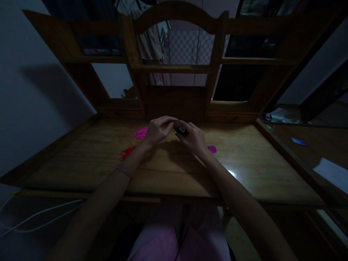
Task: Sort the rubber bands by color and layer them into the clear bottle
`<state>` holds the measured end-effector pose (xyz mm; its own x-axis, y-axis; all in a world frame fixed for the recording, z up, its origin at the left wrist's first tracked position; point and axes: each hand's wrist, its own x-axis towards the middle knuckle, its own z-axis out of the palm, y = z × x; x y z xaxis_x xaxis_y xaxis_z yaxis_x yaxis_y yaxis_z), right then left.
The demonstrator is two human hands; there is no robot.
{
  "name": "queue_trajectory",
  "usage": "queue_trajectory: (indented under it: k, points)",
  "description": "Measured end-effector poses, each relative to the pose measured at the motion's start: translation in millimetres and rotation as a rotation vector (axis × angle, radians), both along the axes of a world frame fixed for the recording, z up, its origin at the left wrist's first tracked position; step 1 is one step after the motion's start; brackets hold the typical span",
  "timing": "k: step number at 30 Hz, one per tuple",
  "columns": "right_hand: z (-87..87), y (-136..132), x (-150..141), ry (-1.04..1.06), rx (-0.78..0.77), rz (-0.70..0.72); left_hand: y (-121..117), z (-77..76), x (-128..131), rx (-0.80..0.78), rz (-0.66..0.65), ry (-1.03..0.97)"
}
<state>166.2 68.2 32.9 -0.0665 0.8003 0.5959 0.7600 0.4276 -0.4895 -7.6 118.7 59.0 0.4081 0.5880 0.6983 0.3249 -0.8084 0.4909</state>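
Note:
My right hand (194, 138) is wrapped round a small dark bottle with a pale label (180, 128), tilted above the middle of the desk. My left hand (159, 129) comes in from the other side, thumb and fingertips brought together at the bottle's upper left end. Whatever those fingertips pinch is too small and dim to make out. Behind the left hand lies a pile of bright pink small pieces (140, 133). Nearer me, partly covered by the left forearm, is a pile of red pieces (127, 152). A small magenta cup or cap (212, 149) lies beside my right wrist.
The wooden desk (168, 181) carries a shelf frame (174, 69) along its back edge. White cables (40, 214) hang at the lower left. To the right, a lower surface holds a blue packet (298, 141), white paper (333, 174) and a plastic bag (281, 115).

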Motion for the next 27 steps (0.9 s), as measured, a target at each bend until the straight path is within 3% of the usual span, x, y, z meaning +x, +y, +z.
queue_trajectory:
  k: [3,6,9,13,19,23,27]
  points:
    - [0.4,2.6,-2.4,0.178,-0.026,0.08,-3.1,1.0,0.6,0.182,0.153,-0.05]
    - [1.1,9.2,-4.0,0.492,-0.122,0.199,-5.5,2.9,-0.6,0.298,0.305,-0.135]
    - [4.4,12.3,-3.1,0.695,-0.202,0.315,-5.6,3.5,-1.7,0.322,0.365,-0.148]
    - [10.5,7.9,-1.7,0.776,-0.323,0.466,-2.0,-0.9,-1.6,0.326,0.405,-0.137]
    - [10.2,6.1,-3.2,0.752,-0.343,0.441,7.0,-12.3,1.4,0.304,0.395,-0.149]
    - [4.8,7.5,-4.4,0.65,-0.196,0.374,12.3,-17.1,4.3,0.311,0.39,-0.138]
    - [3.7,2.8,-4.5,0.404,-0.027,0.262,11.4,-16.5,3.8,0.351,0.361,-0.153]
